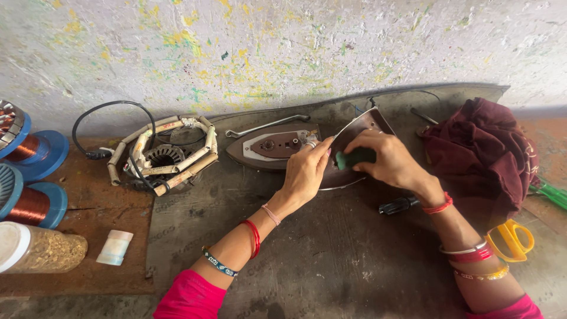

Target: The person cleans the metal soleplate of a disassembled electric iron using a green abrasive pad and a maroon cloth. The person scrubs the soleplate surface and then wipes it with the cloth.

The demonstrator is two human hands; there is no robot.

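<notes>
Scrubbing a tilted, shiny metal iron soleplate with a small green scouring pad, pinched under the curled fingers of the right hand. Left hand closed on the plate's pointed edge, fingertips steadying it just in front of the brown iron base with its exposed grey plate. Best kept braced firmly at that edge, with short, even strokes and pressure flat against the metal, judging by the slope. Black-handled screwdriver lying just below the right wrist; yellow-handled scissors beside the right forearm; coil-wound motor stator well left of the left hand.
</notes>
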